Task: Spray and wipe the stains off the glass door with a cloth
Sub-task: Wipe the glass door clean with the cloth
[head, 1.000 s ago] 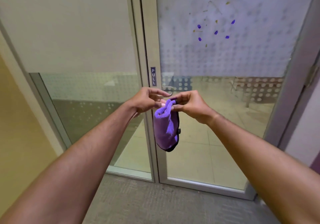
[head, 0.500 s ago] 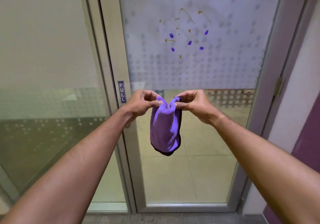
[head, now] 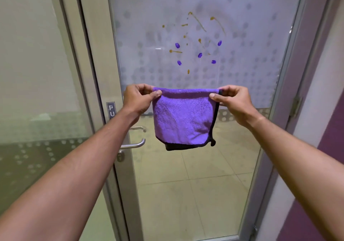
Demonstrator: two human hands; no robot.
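A purple cloth (head: pixel 183 118) with a black edge hangs folded and stretched flat between my hands, in front of the glass door (head: pixel 251 64). My left hand (head: pixel 138 99) pinches its upper left corner and my right hand (head: pixel 233 101) pinches its upper right corner. Above the cloth, on the frosted dotted part of the glass, sit the stains (head: pixel 198 43): several purple blobs and brownish streaks and drops. No spray bottle is in view.
A metal door handle (head: pixel 135 145) with a lock below it sits left of the cloth, under a "PULL" sign (head: pixel 111 109). A fixed glass panel (head: pixel 37 73) is on the left. A purple and white wall (head: pixel 323 129) with a hinge (head: pixel 296 106) borders the right.
My hands have moved apart and pulled the bunched cloth out flat. The view has come closer to the door, so the stains look larger and more central.
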